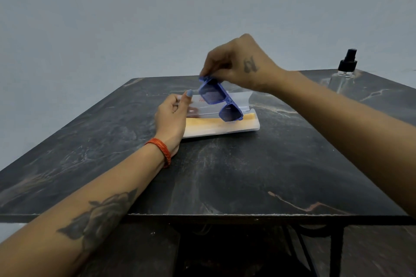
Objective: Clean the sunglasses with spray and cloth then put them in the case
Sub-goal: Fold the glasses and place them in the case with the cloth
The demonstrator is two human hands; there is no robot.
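Observation:
Blue-framed sunglasses [219, 101] with dark lenses hang tilted in the air, pinched at their upper end by my right hand [236, 65]. Just below them lies a translucent white case [225, 129], open, with a yellow cloth [209, 123] inside its tray. My left hand [172, 117] grips the case's left end and its raised clear lid [238, 99]. The lower lens hovers just over the case's right part; whether it touches the case I cannot tell. A clear spray bottle [344, 74] with a black pump top stands at the table's far right.
All of this sits on a dark marble-patterned table [225, 175] with a black metal frame underneath. Its front edge runs close to me. A plain grey wall stands behind it. An orange bangle is on my left wrist.

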